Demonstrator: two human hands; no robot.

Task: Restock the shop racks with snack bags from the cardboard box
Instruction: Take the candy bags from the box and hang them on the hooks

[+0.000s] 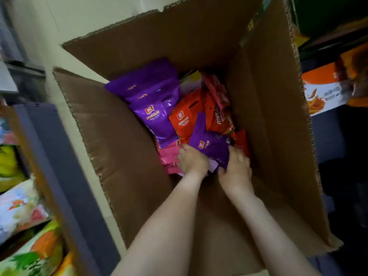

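A big brown cardboard box [123, 136] stands open below me, flaps up. Inside lie several snack bags: large purple ones [157, 108] at the back left, orange-red ones [184, 118] in the middle, pink ones [169, 156] at the near left. Both my arms reach down into the box. My left hand [192, 161] and my right hand [236, 170] grip a small purple bag [211, 147] from either side, fingers curled on its edges. The bag's lower part is hidden between my hands.
On the left a dark rack frame [59, 176] holds colourful snack bags [22, 212]. On the right a dark shelf carries an orange and white carton [326, 90]. Pale floor [39, 26] shows behind the box.
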